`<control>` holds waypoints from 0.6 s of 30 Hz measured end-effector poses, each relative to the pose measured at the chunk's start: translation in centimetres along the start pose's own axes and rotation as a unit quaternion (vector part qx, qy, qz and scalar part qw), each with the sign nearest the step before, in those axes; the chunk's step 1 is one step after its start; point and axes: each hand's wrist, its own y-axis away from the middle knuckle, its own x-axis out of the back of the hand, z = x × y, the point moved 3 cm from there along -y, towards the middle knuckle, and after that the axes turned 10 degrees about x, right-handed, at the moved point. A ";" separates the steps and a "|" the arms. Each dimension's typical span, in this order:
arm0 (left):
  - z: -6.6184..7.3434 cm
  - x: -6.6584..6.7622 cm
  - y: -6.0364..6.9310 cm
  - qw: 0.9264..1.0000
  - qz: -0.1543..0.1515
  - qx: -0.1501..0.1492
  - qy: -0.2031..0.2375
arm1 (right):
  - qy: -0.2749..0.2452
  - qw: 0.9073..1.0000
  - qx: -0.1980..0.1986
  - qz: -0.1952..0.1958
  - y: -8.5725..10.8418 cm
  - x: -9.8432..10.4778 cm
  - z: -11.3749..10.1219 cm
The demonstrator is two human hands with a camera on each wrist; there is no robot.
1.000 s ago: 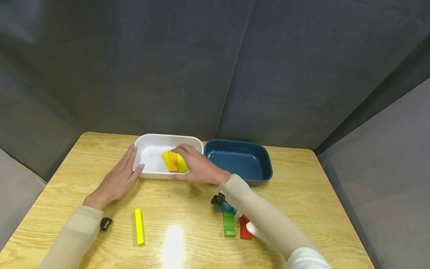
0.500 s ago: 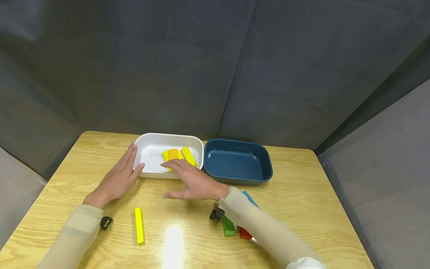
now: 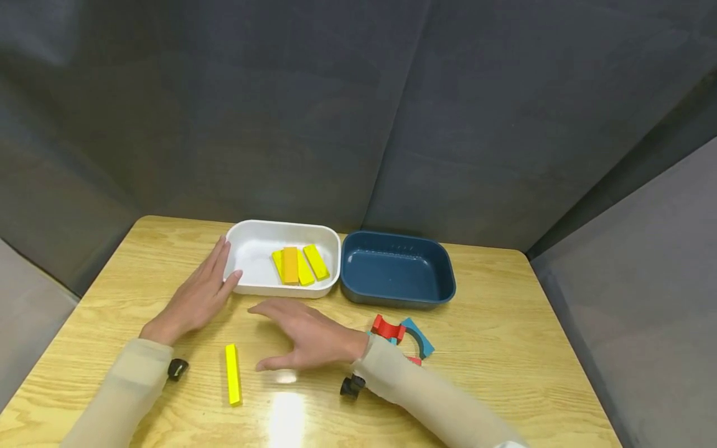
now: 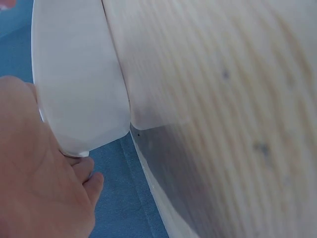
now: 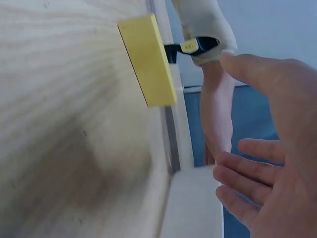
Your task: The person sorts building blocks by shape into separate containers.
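My left hand rests against the left end of the white tub, its fingers straight along the rim. Inside that tub lie several yellow blocks, and an orange block is on top of two of them. My right hand hovers over the table in front of the tub, thumb and fingers spread and holding nothing. A single yellow block lies on the table between the two arms; the right wrist view also shows this yellow block, apart from the fingers.
A dark blue tub stands right beside the white one. In front of it lie a red arched block, a blue arched block and other pieces partly hidden by the right sleeve. A dark curtain hangs behind the table.
My right hand has let go of a yellow block in the white tub and come back out toward the table's front edge. My left hand stays at the tub's end.
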 end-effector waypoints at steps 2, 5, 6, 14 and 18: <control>0.0 0.0 0.0 1.000 0.002 -0.003 0.001 | -0.002 1.000 0.001 -0.011 0.0 -0.5 -0.3; 0.0 -0.1 0.0 1.000 0.003 -0.002 0.001 | -0.007 1.000 0.006 -0.019 -0.1 -1.3 -0.6; 0.0 -0.1 0.0 1.000 0.003 -0.002 0.001 | -0.006 1.000 0.009 -0.021 -0.1 -1.6 -0.6; 0.1 0.0 0.0 1.000 0.004 0.000 0.002 | -0.006 0.998 0.022 -0.051 -0.4 -3.8 -1.0; 0.1 0.0 0.1 1.000 0.003 0.002 0.001 | 0.001 0.998 0.018 -0.062 -0.5 -4.7 -1.2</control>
